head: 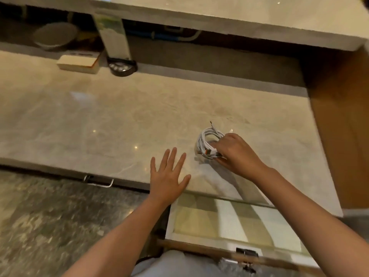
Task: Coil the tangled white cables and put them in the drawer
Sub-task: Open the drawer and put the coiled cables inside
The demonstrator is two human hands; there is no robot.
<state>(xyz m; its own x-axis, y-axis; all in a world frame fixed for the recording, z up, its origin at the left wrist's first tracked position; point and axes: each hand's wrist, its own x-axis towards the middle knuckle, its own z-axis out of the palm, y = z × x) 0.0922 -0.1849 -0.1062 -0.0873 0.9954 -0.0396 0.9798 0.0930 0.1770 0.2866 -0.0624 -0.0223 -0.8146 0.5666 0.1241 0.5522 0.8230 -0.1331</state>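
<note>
Cables first: the bundle of thin white cables with orange-tipped plugs [209, 143] is already wound into a loose round coil and sits on the glossy beige marble counter [99, 120], toward the right. Our right hand [235, 152] is closed around the near right side of that coil, fingers curled over the loops and pinching them together, with a couple of plug ends poking out the far side. Our left hand [169, 176] is flat and spread wide, palm down on the counter edge just left of the coil, holding nothing. What matters for the coming move, we reckon, is that the open drawer with the pale checkered lining [229, 222] lies directly below and toward us from the coil, right under the right forearm. So the right hand is the nearer one and only needs to pull back and drop. Coiling looks basically done, though the loose ends could spring free on the way down.
</note>
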